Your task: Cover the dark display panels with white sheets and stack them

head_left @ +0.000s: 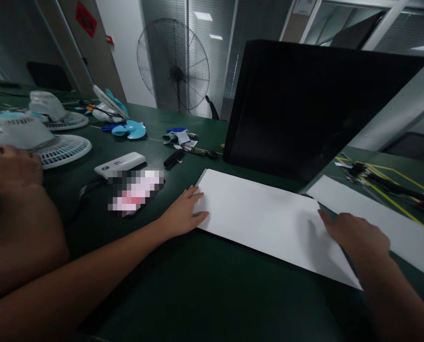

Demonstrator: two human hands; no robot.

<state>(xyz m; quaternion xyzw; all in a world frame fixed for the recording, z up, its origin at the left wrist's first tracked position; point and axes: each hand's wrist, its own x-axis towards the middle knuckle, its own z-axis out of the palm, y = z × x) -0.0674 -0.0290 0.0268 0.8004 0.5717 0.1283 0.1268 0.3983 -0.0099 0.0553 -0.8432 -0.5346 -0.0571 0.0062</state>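
Note:
A thin white rectangular panel with a dark edge lies flat on the dark green table in front of me. My left hand touches its left short edge, thumb and fingers apart and stretched onto the white surface. At the opposite end, my right hand is at the panel's right edge. One digit reaches onto the border near the far corner, while the other fingers are curled and partly hidden. A shadow from this hand falls across the white surface.
Behind the panel stands a large black screen. Another white strip and cables lie right. To the left are a phone, a white device, a blue fan blade, white fan parts and another person's hand.

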